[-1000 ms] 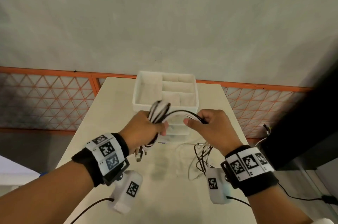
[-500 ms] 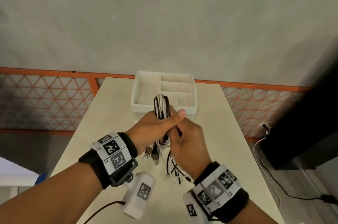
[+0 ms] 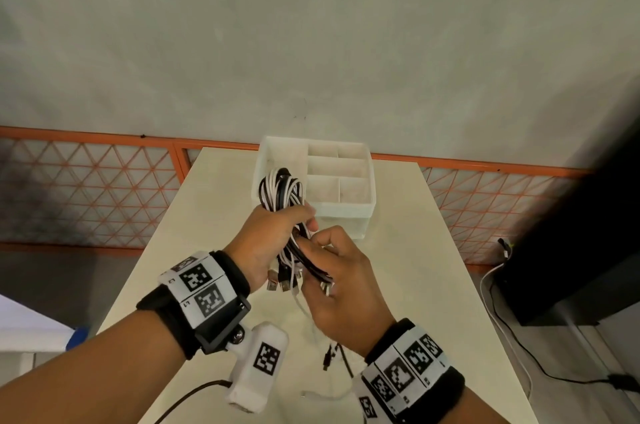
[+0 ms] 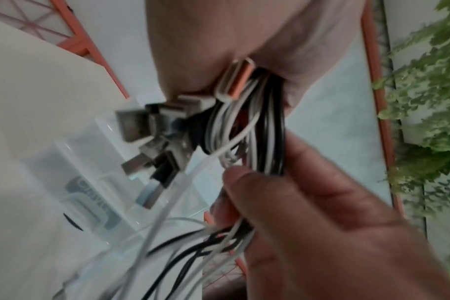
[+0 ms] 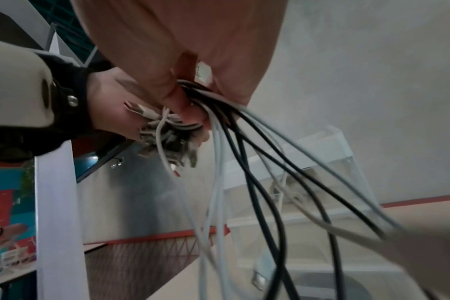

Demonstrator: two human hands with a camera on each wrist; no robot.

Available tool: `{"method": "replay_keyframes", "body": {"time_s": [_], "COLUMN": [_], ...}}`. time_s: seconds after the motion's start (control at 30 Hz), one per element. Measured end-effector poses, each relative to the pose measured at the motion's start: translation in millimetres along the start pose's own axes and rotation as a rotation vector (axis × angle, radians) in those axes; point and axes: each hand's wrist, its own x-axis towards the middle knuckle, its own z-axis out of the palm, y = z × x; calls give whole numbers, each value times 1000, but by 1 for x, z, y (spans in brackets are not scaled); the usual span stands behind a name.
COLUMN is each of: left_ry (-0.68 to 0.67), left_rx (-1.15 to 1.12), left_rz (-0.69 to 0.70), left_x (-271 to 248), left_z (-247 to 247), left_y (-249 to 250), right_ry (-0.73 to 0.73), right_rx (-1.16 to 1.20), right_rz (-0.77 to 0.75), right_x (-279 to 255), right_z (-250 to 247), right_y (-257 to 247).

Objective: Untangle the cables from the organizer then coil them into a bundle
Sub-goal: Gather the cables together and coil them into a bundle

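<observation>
A bundle of black and white cables loops up out of my left hand, which grips it above the table, in front of the white organizer. USB plugs stick out below that fist, seen close in the left wrist view as USB plugs. My right hand grips the loose strands just below, touching the left hand. In the right wrist view the cables fan downward from the fingers. The loose cable ends hang toward the table.
The organizer's compartments look empty and it stands at the far end of the cream table. An orange lattice railing runs behind. A dark cabinet with floor cords stands to the right.
The right hand swung from the right of the coil down beneath the left hand, laying another loop on. The bundle in the left hand grew thicker and now stands upright.
</observation>
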Motion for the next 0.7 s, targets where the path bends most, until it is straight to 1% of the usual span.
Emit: {"method": "replay_keyframes", "body": {"time_s": [0.07,0.17,0.27,0.33,0.43,0.53,0.57,0.63,0.7], "left_ry": [-3,36,56,60,72,19,9,42,77], "left_rx": [-9,-42,-39,-15,2,51,54,30,-2], "left_rz": [35,60,82,84,77,94,102,98,86], "left_x": [-2,-2,-4,-4,0,-2,-3,-2,0], "left_z": [4,4,3,2,-1,0,1,2,2], "left_y": [-2,-4,-4,-4,-7,-11,-12,-14,-13], "right_ry": [-13,-5,-27,-54,-43,-42,-42,-48,-74], "right_rx": [35,-48,-59,-53,-85,-135,-138,-122,-78], "right_rz": [49,182,249,203,113,64,60,84,164], "right_x": [-1,-1,4,5,5,7,7,6,5], "right_z": [3,6,3,0,-3,-4,-3,-2,-3], "right_y": [-7,-9,-7,-4,-2,-2,-1,1,4]}}
